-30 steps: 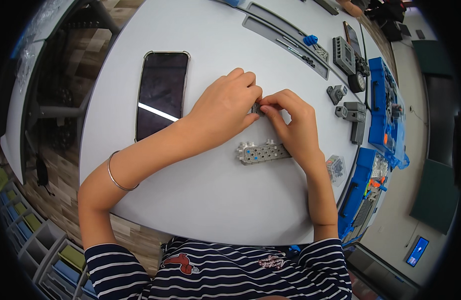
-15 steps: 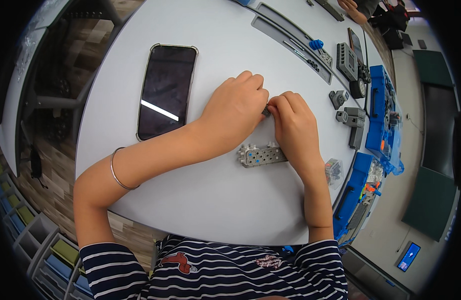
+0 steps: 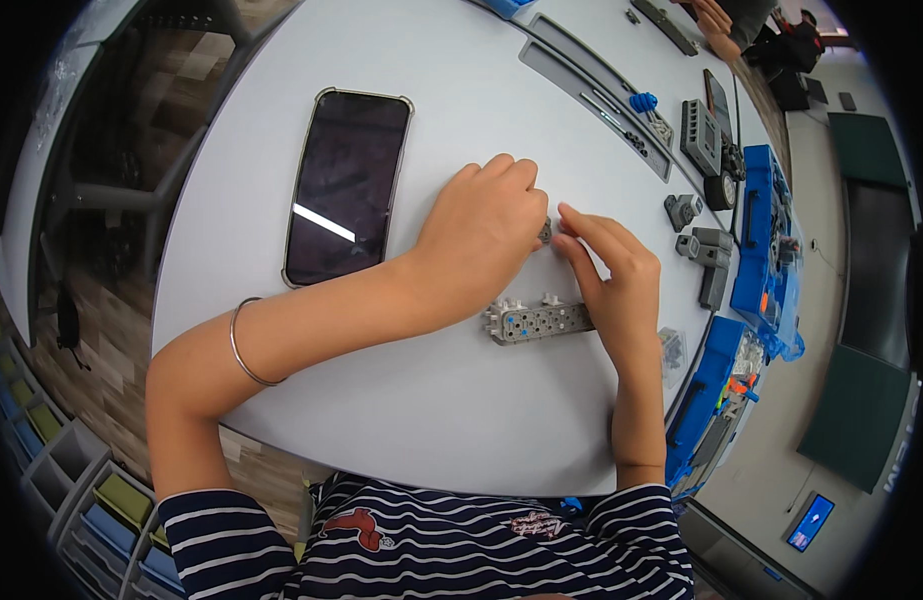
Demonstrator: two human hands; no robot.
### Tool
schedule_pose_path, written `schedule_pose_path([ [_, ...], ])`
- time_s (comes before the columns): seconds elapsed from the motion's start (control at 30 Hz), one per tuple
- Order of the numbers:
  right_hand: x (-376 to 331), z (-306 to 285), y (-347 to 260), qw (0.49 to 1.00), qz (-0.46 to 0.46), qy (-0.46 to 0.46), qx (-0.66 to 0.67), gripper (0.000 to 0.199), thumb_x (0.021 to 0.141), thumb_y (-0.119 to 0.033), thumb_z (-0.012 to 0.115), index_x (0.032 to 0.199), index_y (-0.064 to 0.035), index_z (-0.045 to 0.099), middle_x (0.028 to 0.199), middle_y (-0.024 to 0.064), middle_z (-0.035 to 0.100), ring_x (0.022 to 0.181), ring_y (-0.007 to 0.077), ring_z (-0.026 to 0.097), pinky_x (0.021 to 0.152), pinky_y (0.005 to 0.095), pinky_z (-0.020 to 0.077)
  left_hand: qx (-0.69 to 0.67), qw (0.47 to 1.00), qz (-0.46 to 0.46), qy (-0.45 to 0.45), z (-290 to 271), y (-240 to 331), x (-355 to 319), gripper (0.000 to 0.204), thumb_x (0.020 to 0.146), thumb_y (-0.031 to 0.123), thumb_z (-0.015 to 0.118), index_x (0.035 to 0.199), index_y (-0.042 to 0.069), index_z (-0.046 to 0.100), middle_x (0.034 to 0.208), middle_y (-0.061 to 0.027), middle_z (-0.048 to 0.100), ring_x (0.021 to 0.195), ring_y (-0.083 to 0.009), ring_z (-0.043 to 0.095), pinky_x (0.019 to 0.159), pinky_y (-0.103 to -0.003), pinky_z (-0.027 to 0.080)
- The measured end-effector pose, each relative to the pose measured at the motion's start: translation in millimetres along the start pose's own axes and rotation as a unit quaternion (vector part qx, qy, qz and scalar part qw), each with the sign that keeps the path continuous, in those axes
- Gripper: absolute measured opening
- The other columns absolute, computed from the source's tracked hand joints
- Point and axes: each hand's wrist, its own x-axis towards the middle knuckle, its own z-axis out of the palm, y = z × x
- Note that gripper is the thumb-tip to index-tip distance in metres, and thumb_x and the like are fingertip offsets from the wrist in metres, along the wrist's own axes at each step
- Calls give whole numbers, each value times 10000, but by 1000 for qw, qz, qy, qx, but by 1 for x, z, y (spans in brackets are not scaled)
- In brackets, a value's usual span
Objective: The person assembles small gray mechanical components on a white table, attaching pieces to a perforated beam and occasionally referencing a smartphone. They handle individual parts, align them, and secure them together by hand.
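Observation:
My left hand (image 3: 484,225) is closed over the white table, knuckles up. A small grey building piece (image 3: 545,231) pokes out from its fingers on the right side; most of it is hidden. Just to the right, my right hand (image 3: 617,275) has thumb and forefinger parted, with nothing visible between them. Below both hands lies a grey toy-brick assembly (image 3: 543,321) with rows of holes, white pegs along its edge and a few blue dots. Its right end disappears behind my right hand.
A dark phone (image 3: 347,185) lies left of my hands on the white table (image 3: 411,400). Grey blocks (image 3: 709,255), a grey controller-like box (image 3: 700,137) and blue bins (image 3: 756,225) of parts line the right. Another person's hand (image 3: 716,28) shows at the far edge.
My right thumb and forefinger have opened and drawn away from the grey piece, which stays in my left hand. The whole view has shifted slightly.

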Motion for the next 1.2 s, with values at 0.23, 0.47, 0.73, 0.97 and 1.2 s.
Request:
schedule_pose_path([
  [0.23,-9,2,-4,995,-66,6,-81,293,881,-69,777,1169,-14,756,1032,103,750,911,254,721,754,362,594,-3,1000,-11,-3,1,1,2,216,778,85,828,916,31,671,960,-83,602,957,-282,598,813,-402,500],
  [0.47,-15,11,-15,980,-80,-17,-183,266,894,-38,750,1154,22,732,1016,84,727,898,231,706,723,348,588,-32,999,-11,3,0,3,3,234,781,58,814,922,26,630,949,-88,583,937,-290,589,794,-394,508],
  [0.73,-12,7,-17,975,-92,-36,-200,171,942,-51,672,1077,40,724,893,61,640,815,213,642,675,333,561,-30,1000,7,2,5,-2,5,247,794,91,801,910,20,595,933,-109,563,905,-296,570,769,-409,492],
  [0.97,-8,1,-7,988,-96,-30,-116,122,894,-31,673,952,66,719,855,111,683,801,254,680,682,344,560,21,999,48,1,2,4,9,252,797,112,793,935,34,596,933,-101,560,906,-289,569,755,-389,459],
  [1.2,4,-21,20,946,137,-53,288,195,946,-128,749,1085,2,792,1013,141,800,869,243,776,766,316,612,48,991,121,35,-4,12,12,299,792,49,790,1052,39,644,923,-52,642,855,-233,617,770,-363,453],
])
